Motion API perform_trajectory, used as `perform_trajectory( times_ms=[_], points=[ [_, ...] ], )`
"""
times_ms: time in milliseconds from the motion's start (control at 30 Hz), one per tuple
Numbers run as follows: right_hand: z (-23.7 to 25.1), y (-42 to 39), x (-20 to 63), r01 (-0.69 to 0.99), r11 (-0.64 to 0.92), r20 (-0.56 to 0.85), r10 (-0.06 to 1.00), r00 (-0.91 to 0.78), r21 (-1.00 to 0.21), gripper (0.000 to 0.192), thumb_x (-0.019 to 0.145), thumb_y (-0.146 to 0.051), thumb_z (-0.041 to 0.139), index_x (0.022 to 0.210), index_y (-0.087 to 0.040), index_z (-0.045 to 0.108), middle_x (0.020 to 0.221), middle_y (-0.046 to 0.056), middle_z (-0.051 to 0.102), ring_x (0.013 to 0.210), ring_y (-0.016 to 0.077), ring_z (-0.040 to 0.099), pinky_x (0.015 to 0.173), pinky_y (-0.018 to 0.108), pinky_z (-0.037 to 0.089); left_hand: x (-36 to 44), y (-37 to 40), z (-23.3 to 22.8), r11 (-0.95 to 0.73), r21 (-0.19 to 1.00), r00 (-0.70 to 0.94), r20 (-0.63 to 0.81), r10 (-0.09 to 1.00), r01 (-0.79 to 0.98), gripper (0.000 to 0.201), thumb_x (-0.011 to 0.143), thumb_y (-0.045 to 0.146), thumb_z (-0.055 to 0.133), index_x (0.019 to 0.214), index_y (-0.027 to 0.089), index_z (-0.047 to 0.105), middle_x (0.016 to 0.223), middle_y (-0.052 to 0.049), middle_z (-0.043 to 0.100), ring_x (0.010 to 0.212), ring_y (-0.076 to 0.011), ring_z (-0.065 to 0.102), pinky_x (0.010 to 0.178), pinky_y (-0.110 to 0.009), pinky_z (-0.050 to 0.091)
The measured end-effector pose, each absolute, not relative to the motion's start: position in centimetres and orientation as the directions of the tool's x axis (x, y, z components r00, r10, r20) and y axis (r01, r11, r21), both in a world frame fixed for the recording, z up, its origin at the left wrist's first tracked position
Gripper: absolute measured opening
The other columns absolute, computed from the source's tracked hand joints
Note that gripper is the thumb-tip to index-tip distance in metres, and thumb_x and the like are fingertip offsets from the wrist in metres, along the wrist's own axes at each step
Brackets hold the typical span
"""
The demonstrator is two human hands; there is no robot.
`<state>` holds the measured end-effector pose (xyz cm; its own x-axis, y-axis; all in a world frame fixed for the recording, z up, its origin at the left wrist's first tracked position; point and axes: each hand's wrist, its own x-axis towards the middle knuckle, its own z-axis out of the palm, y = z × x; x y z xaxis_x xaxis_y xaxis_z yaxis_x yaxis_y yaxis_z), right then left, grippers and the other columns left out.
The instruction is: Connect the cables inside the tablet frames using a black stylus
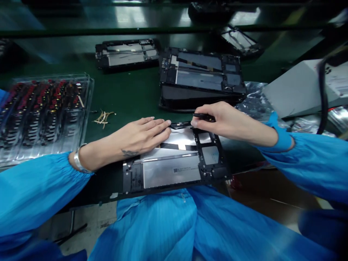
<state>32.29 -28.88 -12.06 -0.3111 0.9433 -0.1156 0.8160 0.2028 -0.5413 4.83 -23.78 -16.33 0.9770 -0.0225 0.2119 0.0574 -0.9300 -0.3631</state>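
Observation:
An opened tablet (171, 172) lies at the table's front edge, its silver battery packs and black inner frame facing up. My left hand (146, 136) rests across its upper left part, fingers stretched out and pointing right. At the tablet's far edge, my right hand (214, 117) is closed on a slim black tool (203, 116), whose end sticks out to the left between thumb and fingers; its exact kind is unclear. The right thumb tip is at the tablet's far rim. My left fingers partly cover the upper battery.
Behind my hands is a stack of opened tablets (201, 78), with another opened tablet (127, 54) farther left. A clear plastic tray (88, 98) of small parts stands left, beside thin tan strips (103, 117). A white box (296, 87) and clear plastic bags (252, 98) lie right.

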Motion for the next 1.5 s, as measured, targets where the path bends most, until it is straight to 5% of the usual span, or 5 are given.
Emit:
perform_trajectory(
  times_ms=[633,1300,1400,1500],
  points=[
    [-13.4,-29.5,31.9,0.929,0.186,-0.165,0.955,-0.248,-0.319,0.023,0.094,-0.033,0.058,0.096,-0.014,0.071,0.083,0.005,0.063,0.067,0.0143,0.051,0.061,0.029,0.028,4.4,-23.5,-16.7,-0.964,-0.25,0.979,0.199,0.042,0.092,0.045,0.108,0.017,0.027,0.142,0.006,0.055,0.145,-0.018,0.058,0.128,-0.0286,0.063,0.104,-0.04,0.055],
    [-13.9,-29.2,31.8,0.938,0.209,-0.159,0.953,-0.259,-0.275,0.021,0.094,-0.031,0.054,0.089,-0.015,0.067,0.081,0.005,0.06,0.069,0.0146,0.051,0.062,0.028,0.03,5.5,-24.2,-16.1,-0.907,-0.418,0.98,0.197,-0.041,0.046,0.042,0.1,0.004,0.038,0.137,0.003,0.058,0.131,-0.024,0.065,0.113,-0.0326,0.069,0.089,-0.042,0.058],
    [-14.1,-29.3,32.1,0.923,0.259,-0.075,0.954,-0.291,-0.286,0.017,0.093,-0.029,0.057,0.087,-0.016,0.066,0.079,0.005,0.061,0.072,0.0162,0.054,0.063,0.028,0.033,6.8,-24.8,-15.6,-0.879,-0.472,0.987,0.159,-0.008,0.069,0.044,0.099,0.003,0.037,0.138,0.006,0.058,0.117,-0.02,0.069,0.101,-0.0293,0.07,0.078,-0.037,0.057],
    [-13.8,-31.6,31.7,0.867,0.296,0.256,0.945,-0.205,-0.4,0.012,0.092,-0.029,0.063,0.094,-0.017,0.067,0.089,0.006,0.068,0.082,0.0184,0.06,0.071,0.03,0.041,8.5,-25.4,-15.3,-0.866,-0.486,0.989,0.136,0.059,0.118,0.045,0.1,0.007,0.038,0.141,0.01,0.056,0.101,-0.015,0.067,0.087,-0.027,0.066,0.068,-0.036,0.051]
  ],
)
